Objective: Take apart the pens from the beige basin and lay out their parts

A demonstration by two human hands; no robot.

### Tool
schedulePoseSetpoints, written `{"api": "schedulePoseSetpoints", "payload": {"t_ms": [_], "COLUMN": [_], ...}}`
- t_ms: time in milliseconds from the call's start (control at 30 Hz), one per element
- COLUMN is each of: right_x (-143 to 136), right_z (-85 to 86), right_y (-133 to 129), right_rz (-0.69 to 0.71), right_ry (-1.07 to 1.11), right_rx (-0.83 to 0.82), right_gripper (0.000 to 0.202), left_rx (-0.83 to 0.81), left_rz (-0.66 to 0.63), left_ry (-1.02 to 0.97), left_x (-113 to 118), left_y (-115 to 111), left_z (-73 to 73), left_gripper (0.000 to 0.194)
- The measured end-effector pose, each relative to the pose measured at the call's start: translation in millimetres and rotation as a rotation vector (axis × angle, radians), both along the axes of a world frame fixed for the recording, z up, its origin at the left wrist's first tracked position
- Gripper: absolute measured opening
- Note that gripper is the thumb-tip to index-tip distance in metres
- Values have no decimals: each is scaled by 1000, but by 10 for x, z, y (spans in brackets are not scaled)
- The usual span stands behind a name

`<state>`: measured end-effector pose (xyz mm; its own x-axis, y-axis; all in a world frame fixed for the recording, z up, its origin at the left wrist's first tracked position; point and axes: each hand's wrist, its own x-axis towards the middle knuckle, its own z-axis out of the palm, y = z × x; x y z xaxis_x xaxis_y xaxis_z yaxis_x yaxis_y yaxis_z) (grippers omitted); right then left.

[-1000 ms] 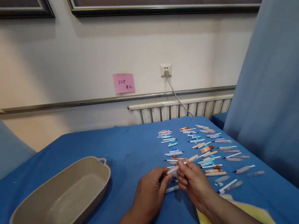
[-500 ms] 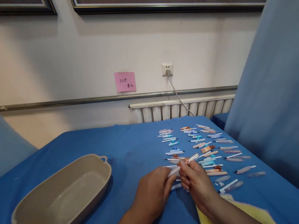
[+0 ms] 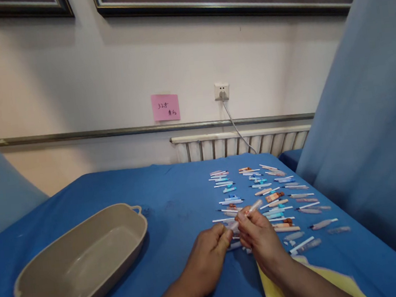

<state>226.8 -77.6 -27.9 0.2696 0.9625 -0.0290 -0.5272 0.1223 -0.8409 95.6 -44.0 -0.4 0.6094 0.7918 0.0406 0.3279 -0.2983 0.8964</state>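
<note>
A clear pen barrel (image 3: 256,205) with orange-pink marks slants between my two hands above the right half of the blue cloth. My left hand (image 3: 207,258) is closed, thumb and fingers pinching the barrel's lower left end. Higher up, the fingers of my right hand (image 3: 260,237) wrap round the same barrel, whose upper end sticks out past them. Part of the barrel is hidden by my fingers. Behind and beside my hands lie rows of loose pen parts: white refills (image 3: 223,220), orange-brown pieces (image 3: 274,197) and light-blue pieces (image 3: 276,215).
A beige plastic basin (image 3: 89,261) stands at the left on the blue cloth (image 3: 174,194). Under my right forearm lies a yellow cloth (image 3: 327,277). Blue curtains (image 3: 369,114) hang at both sides. A radiator (image 3: 239,136) and wall lie beyond the table.
My left hand has shifted slightly down, and its thumb now lies along the barrel. A white refill behind it shows more fully. My right hand stays nearly in place.
</note>
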Motion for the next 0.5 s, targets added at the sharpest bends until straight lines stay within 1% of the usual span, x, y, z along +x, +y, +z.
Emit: {"api": "schedulePoseSetpoints", "payload": {"t_ms": [67, 133, 167, 200, 233, 267, 367, 400, 433, 500], "right_x": [9, 15, 16, 16, 14, 11, 0, -1, -1, 4], "right_z": [14, 22, 22, 19, 14, 8, -8, -12, -14, -16], "right_y": [-4, -8, -9, -10, -11, -11, -10, -8, -5, 2], "right_rz": [4, 16, 21, 25, 27, 24, 13, 10, 8, 12], "right_ry": [-8, -18, -26, -38, -54, -71, -108, -115, -122, -141], "right_rx": [4, 12, 15, 16, 14, 9, -4, -6, -6, -5], "right_gripper": [38, 37, 37, 36, 35, 35, 36, 37, 38, 39], "left_rx": [-246, -509, -604, -649, -644, -599, -387, -350, -341, -379], "left_rz": [-7, -41, -67, -91, -107, -111, -38, -11, 7, 4], "left_ry": [-95, -134, -138, -142, -150, -164, -222, -224, -215, -171], "left_x": [7, -2, -10, -18, -23, -24, 0, 13, 25, 41], "left_y": [9, 27, 38, 50, 62, 71, 84, 84, 84, 82], "left_z": [-6, -3, 1, 4, 6, 3, -29, -45, -59, -80], "left_gripper": [48, 52, 53, 55, 56, 55, 48, 48, 48, 51]}}
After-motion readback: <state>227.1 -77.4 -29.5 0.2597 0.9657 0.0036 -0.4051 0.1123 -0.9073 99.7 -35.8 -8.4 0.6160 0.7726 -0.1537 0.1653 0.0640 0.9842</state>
